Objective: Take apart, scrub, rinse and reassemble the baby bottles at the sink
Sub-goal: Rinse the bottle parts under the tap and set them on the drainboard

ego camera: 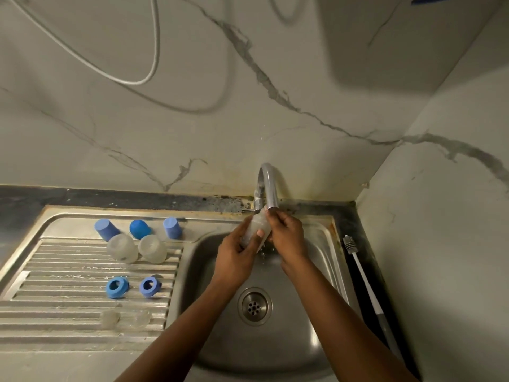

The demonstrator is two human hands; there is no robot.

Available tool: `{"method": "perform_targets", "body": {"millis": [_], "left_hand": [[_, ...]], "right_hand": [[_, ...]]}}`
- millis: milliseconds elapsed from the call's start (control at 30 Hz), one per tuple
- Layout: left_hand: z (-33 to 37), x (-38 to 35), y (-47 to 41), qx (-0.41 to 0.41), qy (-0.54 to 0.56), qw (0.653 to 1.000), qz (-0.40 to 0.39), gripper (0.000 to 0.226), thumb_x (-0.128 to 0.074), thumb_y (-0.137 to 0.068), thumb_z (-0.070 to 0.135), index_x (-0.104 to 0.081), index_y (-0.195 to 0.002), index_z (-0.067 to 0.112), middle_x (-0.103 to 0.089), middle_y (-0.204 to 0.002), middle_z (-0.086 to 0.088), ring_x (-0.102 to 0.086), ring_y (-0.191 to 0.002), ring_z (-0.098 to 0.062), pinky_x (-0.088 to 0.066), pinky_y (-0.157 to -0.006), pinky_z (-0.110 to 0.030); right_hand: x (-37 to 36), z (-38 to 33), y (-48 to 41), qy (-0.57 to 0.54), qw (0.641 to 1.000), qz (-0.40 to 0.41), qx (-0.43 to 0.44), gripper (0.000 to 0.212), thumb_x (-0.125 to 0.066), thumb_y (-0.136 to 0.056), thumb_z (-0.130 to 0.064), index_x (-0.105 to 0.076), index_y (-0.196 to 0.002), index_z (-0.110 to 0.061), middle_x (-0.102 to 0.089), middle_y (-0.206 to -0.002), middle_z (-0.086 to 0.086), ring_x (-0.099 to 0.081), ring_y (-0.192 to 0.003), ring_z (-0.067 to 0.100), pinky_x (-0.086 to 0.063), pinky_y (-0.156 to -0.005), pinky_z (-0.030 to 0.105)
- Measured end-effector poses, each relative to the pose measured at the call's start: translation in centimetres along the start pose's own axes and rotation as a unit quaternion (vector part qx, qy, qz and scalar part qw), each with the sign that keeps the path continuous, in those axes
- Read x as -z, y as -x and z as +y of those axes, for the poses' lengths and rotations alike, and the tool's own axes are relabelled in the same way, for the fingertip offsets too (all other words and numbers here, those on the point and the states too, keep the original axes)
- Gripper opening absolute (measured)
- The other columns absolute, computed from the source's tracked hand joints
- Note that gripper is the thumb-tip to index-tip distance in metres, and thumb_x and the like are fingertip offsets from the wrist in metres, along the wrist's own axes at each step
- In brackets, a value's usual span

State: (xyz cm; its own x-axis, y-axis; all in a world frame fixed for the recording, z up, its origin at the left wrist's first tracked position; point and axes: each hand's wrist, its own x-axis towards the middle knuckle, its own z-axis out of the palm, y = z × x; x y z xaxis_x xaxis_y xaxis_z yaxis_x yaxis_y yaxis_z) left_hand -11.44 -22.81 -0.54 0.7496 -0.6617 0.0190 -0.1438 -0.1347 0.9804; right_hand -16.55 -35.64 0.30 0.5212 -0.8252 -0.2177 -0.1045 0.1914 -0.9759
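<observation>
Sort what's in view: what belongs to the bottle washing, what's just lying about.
Job: clear bottle in left hand and right hand under the tap; two upturned bottles, three blue caps, two blue rings, two clear teats on the drainboard; bottle brush.
Lying about: white cable on the wall.

The bottle [257,230] in the grip is frosted clear, the three caps [140,228] and two rings [117,286] left of the grip blue (one cap a deeper shade), the brush [360,274] right of it white-handled with grey bristles, the sink [275,354] beneath it steel grey, the wall [192,119] behind it white marble veined grey.
</observation>
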Motion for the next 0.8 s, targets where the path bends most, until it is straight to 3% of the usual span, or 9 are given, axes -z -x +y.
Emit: {"method": "perform_targets", "body": {"millis": [67, 133, 200, 267, 300, 433, 533, 633, 800], "left_hand": [[0.4, 0.0, 0.4, 0.018, 0.045, 0.999, 0.015, 0.058, -0.061, -0.104, 0.045, -0.047, -0.157, 0.025, -0.069, -0.135, 0.009, -0.067, -0.116, 0.005, -0.059, -0.097, -0.023], [0.9, 0.1, 0.5, 0.046, 0.129, 0.991, 0.002, 0.052, -0.058, -0.105, 0.044, -0.052, -0.153, 0.027, -0.074, -0.128, 0.008, -0.072, -0.115, -0.007, -0.063, -0.093, -0.034], [1.3, 0.2, 0.5, 0.065, 0.181, 0.981, -0.015, 0.042, -0.055, -0.108, 0.042, -0.058, -0.146, 0.027, -0.077, -0.119, 0.005, -0.076, -0.108, -0.017, -0.064, -0.083, -0.036], [1.6, 0.0, 0.5, 0.098, 0.218, 0.971, -0.028, 0.039, -0.05, -0.11, 0.043, -0.063, -0.139, 0.02, -0.078, -0.112, -0.007, -0.077, -0.093, -0.022, -0.063, -0.076, -0.035], [1.6, -0.2, 0.6, 0.122, 0.234, 0.964, -0.028, 0.04, -0.049, -0.111, 0.044, -0.064, -0.136, 0.017, -0.079, -0.108, -0.012, -0.076, -0.087, -0.023, -0.061, -0.073, -0.034], [1.6, -0.6, 0.9, 0.172, 0.277, 0.945, -0.011, 0.039, -0.048, -0.111, 0.044, -0.064, -0.131, 0.014, -0.08, -0.094, -0.007, -0.071, -0.075, -0.02, -0.058, -0.067, -0.032], [1.7, -0.8, 0.4, 0.179, 0.311, 0.934, 0.008, 0.036, -0.05, -0.111, 0.038, -0.063, -0.139, 0.019, -0.077, -0.107, -0.009, -0.073, -0.088, -0.021, -0.058, -0.067, -0.029], [1.7, -1.5, -0.4, 0.155, 0.266, 0.951, 0.006, 0.037, -0.052, -0.111, 0.032, -0.057, -0.147, 0.026, -0.066, -0.131, -0.008, -0.071, -0.112, -0.024, -0.061, -0.077, -0.029], [1.6, -1.9, -1.9, 0.121, 0.216, 0.969, 0.013, 0.049, -0.072, -0.1, 0.026, -0.054, -0.146, 0.022, -0.07, -0.13, -0.007, -0.075, -0.111, -0.021, -0.063, -0.094, -0.043]], "right_hand": [[-0.4, -0.2, 0.4, -0.115, 0.989, -0.058, -0.068, 0.011, -0.074, -0.099, -0.028, -0.08, -0.107, -0.025, -0.079, -0.114, 0.008, -0.074, -0.11, 0.034, -0.058, -0.098, 0.062], [0.0, 0.1, 0.4, -0.229, 0.96, -0.115, -0.118, 0.026, -0.078, -0.094, -0.023, -0.075, -0.119, -0.017, -0.073, -0.127, 0.02, -0.07, -0.117, 0.039, -0.055, -0.103, 0.064], [0.3, 0.0, 0.4, -0.269, 0.944, -0.135, -0.138, 0.04, -0.08, -0.09, -0.025, -0.069, -0.127, -0.014, -0.069, -0.127, 0.023, -0.065, -0.116, 0.041, -0.063, -0.084, 0.057], [0.2, 0.0, 0.4, -0.238, 0.95, -0.128, -0.158, 0.052, -0.08, -0.092, -0.035, -0.064, -0.136, -0.012, -0.067, -0.122, 0.02, -0.064, -0.112, 0.041, -0.058, -0.059, 0.041], [0.2, 0.0, 0.4, -0.212, 0.956, -0.113, -0.167, 0.053, -0.078, -0.093, -0.039, -0.064, -0.137, -0.012, -0.068, -0.121, 0.019, -0.065, -0.11, 0.042, -0.055, -0.057, 0.039], [0.5, -0.3, -0.2, -0.139, 0.978, -0.061, -0.141, 0.037, -0.077, -0.095, -0.039, -0.073, -0.124, -0.017, -0.074, -0.125, 0.016, -0.07, -0.116, 0.039, -0.061, -0.086, 0.05], [0.4, -0.3, 0.0, -0.093, 0.983, -0.058, -0.145, 0.029, -0.072, -0.097, -0.047, -0.072, -0.117, -0.026, -0.076, -0.118, 0.009, -0.073, -0.108, 0.031, -0.065, -0.084, 0.045], [0.4, 0.3, 0.4, -0.053, 0.985, -0.073, -0.149, 0.034, -0.066, -0.098, -0.056, -0.067, -0.124, -0.033, -0.077, -0.116, 0.002, -0.073, -0.108, 0.026, -0.066, -0.081, 0.042], [1.7, 0.9, 0.4, -0.076, 0.981, -0.092, -0.152, 0.037, -0.072, -0.095, -0.052, -0.071, -0.123, -0.028, -0.082, -0.107, 0.003, -0.078, -0.103, 0.026, -0.062, -0.095, 0.048]]}}
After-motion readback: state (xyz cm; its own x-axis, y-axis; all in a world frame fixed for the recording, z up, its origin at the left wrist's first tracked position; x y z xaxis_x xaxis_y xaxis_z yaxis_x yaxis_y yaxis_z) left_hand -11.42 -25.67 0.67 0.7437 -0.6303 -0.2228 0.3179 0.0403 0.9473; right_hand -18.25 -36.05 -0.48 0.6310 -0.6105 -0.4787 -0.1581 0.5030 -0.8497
